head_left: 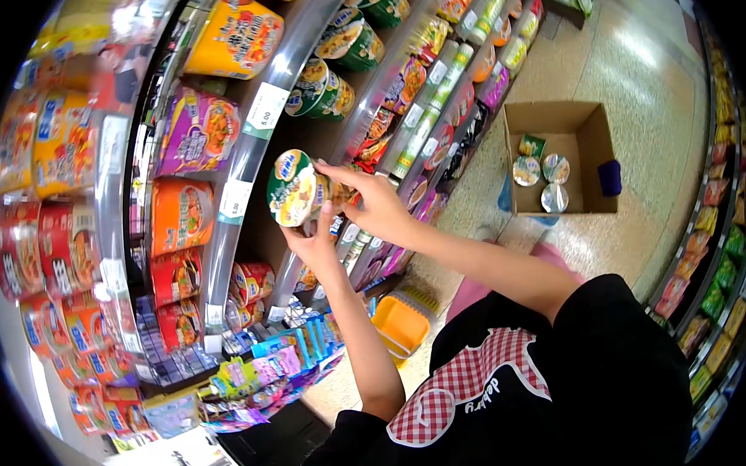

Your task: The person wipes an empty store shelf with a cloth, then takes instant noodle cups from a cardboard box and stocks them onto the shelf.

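Observation:
A green and white instant noodle cup (294, 189) is held in front of the shelf, tilted, with its printed lid facing up and left. My left hand (315, 240) grips it from below, fingers against its lower side. My right hand (367, 201) is on the cup's other side, with its fingertips at the upper rim. Similar green cups (320, 91) stand on the shelf just above. Beside the held cup is a dark gap in the shelf row.
An open cardboard box (563, 200) with several cups and a dark cloth stands on the floor at right. A yellow basket (400, 325) is below the shelf. Price rails (236, 189) edge the shelves; packaged snacks line another shelf (707, 252) at far right.

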Tool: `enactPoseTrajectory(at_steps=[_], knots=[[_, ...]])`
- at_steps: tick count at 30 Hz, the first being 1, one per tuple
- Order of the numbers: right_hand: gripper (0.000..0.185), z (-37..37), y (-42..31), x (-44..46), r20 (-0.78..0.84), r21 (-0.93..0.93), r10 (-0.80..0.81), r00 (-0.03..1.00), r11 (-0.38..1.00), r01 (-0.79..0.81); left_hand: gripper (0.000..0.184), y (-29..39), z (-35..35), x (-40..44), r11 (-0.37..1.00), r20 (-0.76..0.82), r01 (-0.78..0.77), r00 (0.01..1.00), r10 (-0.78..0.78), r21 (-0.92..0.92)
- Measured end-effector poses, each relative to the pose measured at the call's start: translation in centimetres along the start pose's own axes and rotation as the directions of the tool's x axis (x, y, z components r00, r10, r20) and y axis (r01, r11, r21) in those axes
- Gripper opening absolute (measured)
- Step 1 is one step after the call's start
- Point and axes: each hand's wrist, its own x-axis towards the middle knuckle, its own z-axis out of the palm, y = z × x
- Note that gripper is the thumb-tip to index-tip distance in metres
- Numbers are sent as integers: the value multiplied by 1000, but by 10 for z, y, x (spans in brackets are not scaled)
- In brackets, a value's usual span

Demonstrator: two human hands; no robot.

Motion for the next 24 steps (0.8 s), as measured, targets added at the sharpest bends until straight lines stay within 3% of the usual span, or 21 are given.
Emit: enactPoseTrajectory(at_steps=[11,15,21,24], knots=[[89,44,42,47,81,395,63,995,914,-90,71,-54,-22,89,992,114,-69,990,82,-108],[89,47,47,59,89,315,134,987,936,-156,70,-65,-22,111,993,162,-78,982,92,-93],[89,54,73,64,-32,302,74,997,951,-61,72,-82,-7,121,988,201,-123,970,140,-95],[90,49,76,62,-20,263,69,997,963,-62,73,-88,4,115,989,118,-138,983,143,-50]])
